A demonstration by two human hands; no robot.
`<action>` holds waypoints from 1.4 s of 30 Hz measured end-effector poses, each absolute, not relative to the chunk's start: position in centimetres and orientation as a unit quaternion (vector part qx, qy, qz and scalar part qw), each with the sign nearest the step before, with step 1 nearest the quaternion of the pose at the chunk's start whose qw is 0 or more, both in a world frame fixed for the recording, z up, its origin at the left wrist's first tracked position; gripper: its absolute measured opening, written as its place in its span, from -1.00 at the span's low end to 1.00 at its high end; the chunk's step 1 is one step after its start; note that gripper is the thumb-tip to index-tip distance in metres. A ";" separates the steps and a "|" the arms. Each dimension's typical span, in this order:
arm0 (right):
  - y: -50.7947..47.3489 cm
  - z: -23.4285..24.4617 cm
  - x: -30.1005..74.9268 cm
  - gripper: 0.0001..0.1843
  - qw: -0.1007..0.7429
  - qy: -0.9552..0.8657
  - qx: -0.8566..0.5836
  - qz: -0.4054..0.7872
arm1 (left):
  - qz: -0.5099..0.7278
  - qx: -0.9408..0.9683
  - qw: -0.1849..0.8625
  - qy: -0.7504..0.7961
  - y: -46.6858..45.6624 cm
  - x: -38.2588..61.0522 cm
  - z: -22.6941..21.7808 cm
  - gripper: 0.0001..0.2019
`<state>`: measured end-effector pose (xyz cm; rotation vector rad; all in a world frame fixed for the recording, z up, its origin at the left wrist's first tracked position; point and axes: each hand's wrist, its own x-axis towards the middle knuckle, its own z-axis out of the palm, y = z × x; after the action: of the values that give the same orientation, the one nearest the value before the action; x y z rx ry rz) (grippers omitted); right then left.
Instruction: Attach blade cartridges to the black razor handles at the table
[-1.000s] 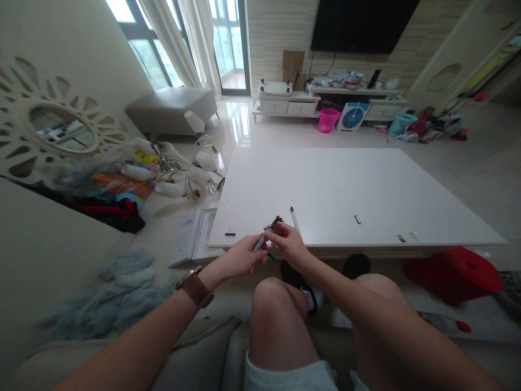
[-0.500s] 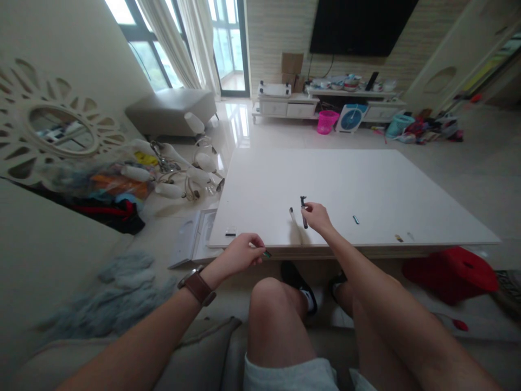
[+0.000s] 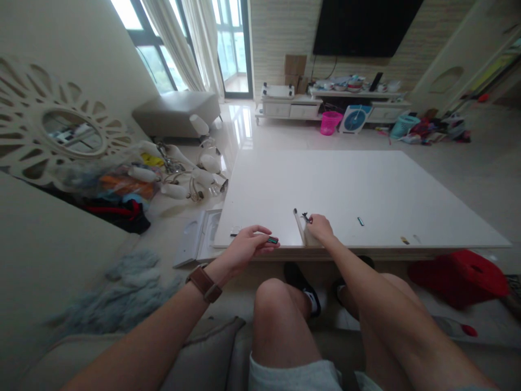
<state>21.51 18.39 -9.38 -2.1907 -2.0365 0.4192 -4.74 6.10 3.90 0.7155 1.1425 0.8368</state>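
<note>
My left hand (image 3: 253, 242) is just over the near edge of the white table, fingers partly extended. A small dark green piece (image 3: 272, 239), like a razor cartridge, is held at its fingertips. To the right, my right hand (image 3: 319, 228) is closed around a slim black razor handle (image 3: 306, 218). Its forked head points up and left; the fingers hide the rest. Between the hands a toothbrush (image 3: 299, 225) with a white handle and dark head lies on the table (image 3: 325, 179). A second green piece (image 3: 360, 221) lies right of my right hand.
A small clear-and-black item (image 3: 234, 233) lies by my left hand. A brown-and-yellow bit (image 3: 404, 240) is near the table's right front edge. A red stool (image 3: 458, 277) stands below right. Lamp parts (image 3: 191, 179) and an open white box (image 3: 195, 236) lie left.
The black handle has tilted, its head now leaning left and lower. My left hand has risen and turned, bringing the green piece over the table edge. The view has shifted slightly.
</note>
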 end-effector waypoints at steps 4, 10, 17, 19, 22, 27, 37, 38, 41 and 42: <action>18.0 -9.0 20.4 -0.71 0.069 -0.705 -0.695 0.124 | 0.384 0.308 0.703 0.513 6.1 -4.7 3.9 -0.94; 17.1 -9.4 18.0 -0.72 0.028 -0.731 -0.662 0.163 | 0.397 0.279 0.703 0.520 6.1 -4.7 4.1 -0.88; 16.6 -9.4 17.7 -0.64 -0.033 -0.732 -0.647 0.211 | 0.400 0.266 0.706 0.521 6.2 -4.7 4.0 -0.82; 16.4 -9.4 17.6 -0.66 -0.044 -0.737 -0.638 0.221 | 0.404 0.263 0.707 0.517 6.1 -4.7 4.1 -0.84; 16.1 -9.0 17.2 -0.74 -0.040 -0.750 -0.620 0.230 | 0.411 0.261 0.713 0.506 6.1 -4.7 4.1 -0.86; 15.6 -6.6 15.7 -0.70 0.031 -0.781 -0.583 0.222 | 0.395 0.256 0.722 0.507 6.0 -4.8 4.1 -0.83; 13.2 1.4 16.1 -0.54 0.262 -0.773 -0.470 0.336 | 0.381 0.285 0.710 0.519 6.0 -4.7 3.9 -0.71; 12.9 1.5 16.1 -0.55 0.266 -0.777 -0.460 0.337 | 0.383 0.286 0.709 0.519 5.9 -4.8 3.9 -0.71; 12.0 1.2 16.0 -0.57 0.255 -0.808 -0.427 0.317 | 0.383 0.294 0.706 0.518 5.9 -4.7 3.7 -0.73; 11.8 0.9 16.0 -0.57 0.247 -0.820 -0.416 0.305 | 0.383 0.299 0.704 0.518 5.9 -4.7 3.6 -0.73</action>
<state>16.04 11.80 0.94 -1.1342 -2.2373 0.8324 -4.71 5.89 3.63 0.6650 1.1531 0.8518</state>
